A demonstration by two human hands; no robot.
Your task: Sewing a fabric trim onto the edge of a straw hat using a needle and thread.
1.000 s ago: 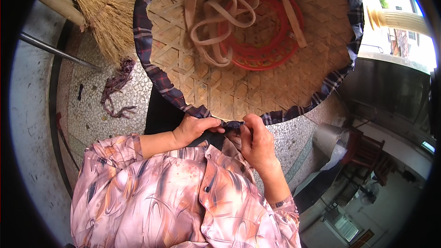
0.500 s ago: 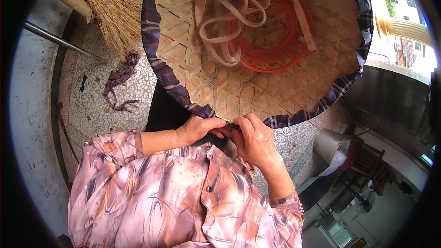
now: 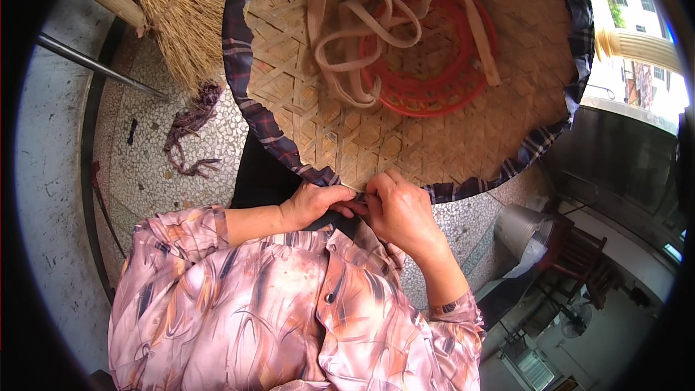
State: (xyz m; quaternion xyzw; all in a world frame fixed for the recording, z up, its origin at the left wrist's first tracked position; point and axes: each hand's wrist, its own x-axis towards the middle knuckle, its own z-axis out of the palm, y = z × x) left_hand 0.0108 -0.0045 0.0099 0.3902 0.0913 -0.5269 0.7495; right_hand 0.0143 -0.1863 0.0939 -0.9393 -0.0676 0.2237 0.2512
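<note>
Tilted up before me is a wide, round woven bamboo hat, its hollow underside showing. Plaid cloth edging is folded over its rim. Inside sit a red plastic ring and a loose, pale woven strap lying in loops. At the near rim, my left hand pinches the edging between thumb and fingers. Close beside it, my right hand has its fingertips pressed together at the same spot on the edging. Whether a small tool lies between those fingertips is hidden.
A straw broom and a metal rod are at the upper left. Tangled purple strips lie on the speckled floor. To the right stand a metal bucket, a dark wooden chair and a fan.
My right hand has turned slightly, its back now facing up more, and shifted a little along the rim. The hat's right side has swung slightly outward. My left hand stays put.
</note>
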